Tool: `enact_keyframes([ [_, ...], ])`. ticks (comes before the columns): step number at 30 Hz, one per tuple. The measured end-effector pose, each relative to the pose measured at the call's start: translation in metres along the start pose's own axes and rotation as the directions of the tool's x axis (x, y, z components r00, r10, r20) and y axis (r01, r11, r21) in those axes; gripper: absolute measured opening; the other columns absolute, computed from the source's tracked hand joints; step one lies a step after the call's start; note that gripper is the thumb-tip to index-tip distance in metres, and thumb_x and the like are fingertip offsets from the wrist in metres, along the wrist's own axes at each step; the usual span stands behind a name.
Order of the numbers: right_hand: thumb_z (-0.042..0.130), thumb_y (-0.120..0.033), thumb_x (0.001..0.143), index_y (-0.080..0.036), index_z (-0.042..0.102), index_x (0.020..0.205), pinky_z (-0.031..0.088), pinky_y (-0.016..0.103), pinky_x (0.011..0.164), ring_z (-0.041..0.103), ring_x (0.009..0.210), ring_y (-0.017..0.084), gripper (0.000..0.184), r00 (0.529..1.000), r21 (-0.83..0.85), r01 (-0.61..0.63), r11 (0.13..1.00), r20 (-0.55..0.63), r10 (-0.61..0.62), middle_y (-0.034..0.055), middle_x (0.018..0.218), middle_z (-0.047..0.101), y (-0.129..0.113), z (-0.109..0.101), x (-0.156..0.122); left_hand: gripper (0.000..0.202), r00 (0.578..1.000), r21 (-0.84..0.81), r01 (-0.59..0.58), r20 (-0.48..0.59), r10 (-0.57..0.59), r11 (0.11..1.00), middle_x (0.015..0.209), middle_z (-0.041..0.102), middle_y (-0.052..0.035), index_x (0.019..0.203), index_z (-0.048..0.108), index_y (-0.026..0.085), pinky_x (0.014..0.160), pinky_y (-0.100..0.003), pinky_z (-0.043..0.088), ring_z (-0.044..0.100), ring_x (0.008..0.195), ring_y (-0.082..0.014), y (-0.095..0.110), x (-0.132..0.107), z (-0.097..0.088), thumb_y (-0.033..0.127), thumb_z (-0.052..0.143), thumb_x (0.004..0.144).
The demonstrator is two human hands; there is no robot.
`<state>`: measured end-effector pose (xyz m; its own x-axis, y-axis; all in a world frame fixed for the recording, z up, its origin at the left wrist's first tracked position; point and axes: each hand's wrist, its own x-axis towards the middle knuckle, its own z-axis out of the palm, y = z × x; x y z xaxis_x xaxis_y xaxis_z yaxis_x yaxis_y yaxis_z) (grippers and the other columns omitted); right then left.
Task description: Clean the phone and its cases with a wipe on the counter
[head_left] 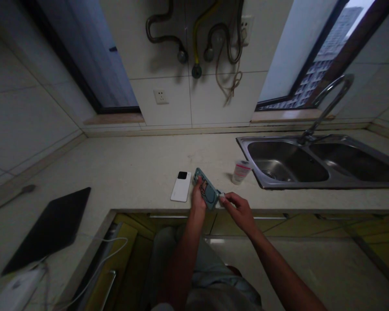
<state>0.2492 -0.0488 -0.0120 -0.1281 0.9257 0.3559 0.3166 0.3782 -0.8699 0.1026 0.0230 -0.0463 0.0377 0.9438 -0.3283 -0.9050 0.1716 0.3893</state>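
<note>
My left hand (198,198) grips a teal phone case (207,191) with a printed figure on it, held tilted just above the counter's front edge. My right hand (238,209) is closed in a pinch on a small white thing (221,197) that touches the case's right corner; I cannot make out what it is. A white phone (181,186) lies face down on the counter (132,168), just left of the case.
A small clear cup with a pink label (240,172) stands beside a double steel sink (317,162) with a curved tap (330,103). A dark tablet (48,226) lies at the left, with a white device and cable (16,289) near it. Hoses hang on the back wall.
</note>
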Motion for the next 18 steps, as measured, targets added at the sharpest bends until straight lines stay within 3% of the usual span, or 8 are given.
enact_keyframes([
  [3, 0.058, -0.048, 0.09, -0.02, 0.062, 0.078, 0.049, 0.025, 0.056, 0.058, 0.06, 0.016, 0.031, 0.997, 0.089, -0.058, 0.994, -0.048, 0.062, -0.0006, 0.066, 0.062, 0.0, -0.001, 0.012, 0.008, 0.999, -0.082, -0.045, 0.001, 0.045, 0.996, 0.083, 0.073, -0.0046, 0.091, 0.065, 0.018, 0.076, -0.032, 0.058, 0.071, 0.082, -0.0192, 0.001, -0.003, 0.002, 0.021, 0.061, 0.085],
  [6, 0.056, -0.044, 0.091, -0.021, 0.058, 0.077, 0.051, 0.028, 0.063, 0.058, 0.068, 0.018, 0.027, 0.977, 0.017, -0.021, 1.0, -0.213, 0.024, 0.001, 0.072, 0.061, -0.004, -0.001, 0.02, 0.035, 0.989, -0.099, -0.061, 0.128, 0.073, 0.993, 0.109, 0.073, -0.0083, 0.111, 0.065, 0.019, 0.095, -0.044, 0.053, 0.068, 0.108, -0.0248, 0.006, -0.009, 0.004, 0.008, 0.055, 0.079],
  [9, 0.054, -0.04, 0.092, -0.023, 0.053, 0.073, 0.051, 0.035, 0.081, 0.061, 0.087, 0.022, 0.026, 0.926, -0.158, 0.098, 0.983, -0.347, -0.149, 0.0057, 0.087, 0.064, -0.01, -0.003, 0.031, 0.056, 0.983, -0.033, -0.012, 0.184, 0.018, 0.999, 0.12, 0.07, -0.0106, 0.122, 0.062, 0.018, 0.103, -0.052, 0.046, 0.062, 0.119, -0.0287, 0.011, -0.011, 0.006, 0.002, 0.051, 0.07],
  [11, 0.053, -0.036, 0.093, -0.023, 0.052, 0.074, 0.05, 0.037, 0.088, 0.062, 0.097, 0.024, 0.023, 0.915, -0.244, 0.17, 0.955, -0.32, -0.244, 0.0087, 0.096, 0.066, -0.011, -0.002, 0.04, 0.054, 0.979, 0.029, 0.084, 0.183, -0.088, 0.996, 0.117, 0.071, -0.013, 0.118, 0.064, 0.014, 0.104, -0.053, 0.046, 0.063, 0.117, -0.031, 0.014, -0.01, 0.007, 0.002, 0.051, 0.067],
  [13, 0.052, -0.033, 0.093, -0.022, 0.055, 0.08, 0.051, 0.038, 0.09, 0.063, 0.1, 0.024, 0.018, 0.934, -0.29, 0.206, 0.935, -0.227, -0.276, 0.0109, 0.102, 0.068, -0.007, 0.002, 0.049, 0.04, 0.967, 0.071, 0.183, 0.168, -0.192, 0.981, 0.11, 0.073, -0.0152, 0.109, 0.067, 0.011, 0.101, -0.052, 0.048, 0.066, 0.112, -0.032, 0.016, -0.008, 0.008, 0.008, 0.054, 0.071],
  [15, 0.05, -0.033, 0.095, -0.02, 0.06, 0.091, 0.052, 0.038, 0.089, 0.066, 0.099, 0.025, 0.016, 0.957, -0.33, 0.2, 0.923, -0.136, -0.256, 0.012, 0.105, 0.071, 0.002, 0.011, 0.057, 0.028, 0.954, 0.088, 0.241, 0.16, -0.253, 0.967, 0.104, 0.074, -0.0157, 0.103, 0.068, 0.01, 0.098, -0.05, 0.05, 0.068, 0.105, -0.0316, 0.017, -0.005, 0.009, 0.021, 0.056, 0.081],
  [18, 0.046, -0.033, 0.098, -0.019, 0.063, 0.109, 0.055, 0.038, 0.088, 0.068, 0.101, 0.025, 0.025, 0.979, -0.425, 0.178, 0.888, -0.013, -0.203, 0.013, 0.111, 0.072, 0.014, 0.031, 0.063, 0.036, 0.957, 0.084, 0.257, 0.119, -0.266, 0.963, 0.1, 0.074, -0.0147, 0.101, 0.069, 0.011, 0.096, -0.047, 0.052, 0.07, 0.102, -0.0298, 0.016, -0.002, 0.008, 0.041, 0.052, 0.09],
])
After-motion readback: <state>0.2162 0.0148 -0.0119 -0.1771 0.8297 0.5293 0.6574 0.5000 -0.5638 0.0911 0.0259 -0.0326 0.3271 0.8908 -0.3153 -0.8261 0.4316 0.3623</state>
